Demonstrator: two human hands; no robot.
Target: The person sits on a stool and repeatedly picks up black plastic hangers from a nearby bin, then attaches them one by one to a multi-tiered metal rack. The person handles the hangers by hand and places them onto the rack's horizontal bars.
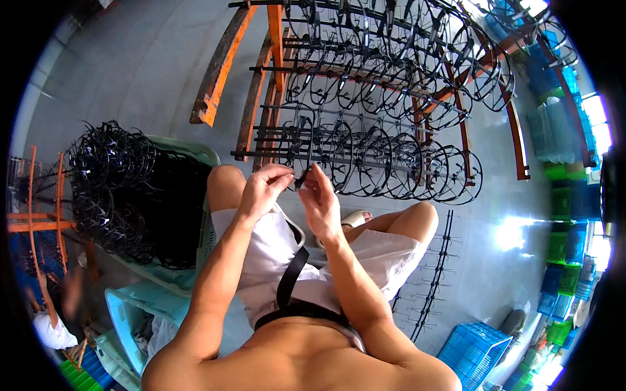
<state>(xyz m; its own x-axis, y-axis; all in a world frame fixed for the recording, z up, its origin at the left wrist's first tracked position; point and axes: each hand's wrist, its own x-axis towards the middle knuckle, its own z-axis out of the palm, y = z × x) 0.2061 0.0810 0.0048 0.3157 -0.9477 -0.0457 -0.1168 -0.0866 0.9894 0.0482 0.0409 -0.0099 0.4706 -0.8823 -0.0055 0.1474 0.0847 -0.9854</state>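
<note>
My left hand (264, 189) is closed in a pinch in front of the lowest row of the rack. Close beside it, my right hand (319, 201) has its fingers bent together and pointing up. A small dark piece (300, 180) shows between the two sets of fingertips; its kind is hard to make out. Just beyond the hands, thin black plastic hoops (385, 159) hang in rows on dark rods. To my left, a pale green crate (207, 151) holds a heap of similar black hoops (111, 159).
Orange rack legs (218, 81) stand ahead. A dark rod with side prongs (435, 277) lies at my right. A blue crate (475, 352) sits lower right, with stacked crates (561, 241) along the right wall. Lower left are a turquoise crate (120, 313) and another person (55, 331).
</note>
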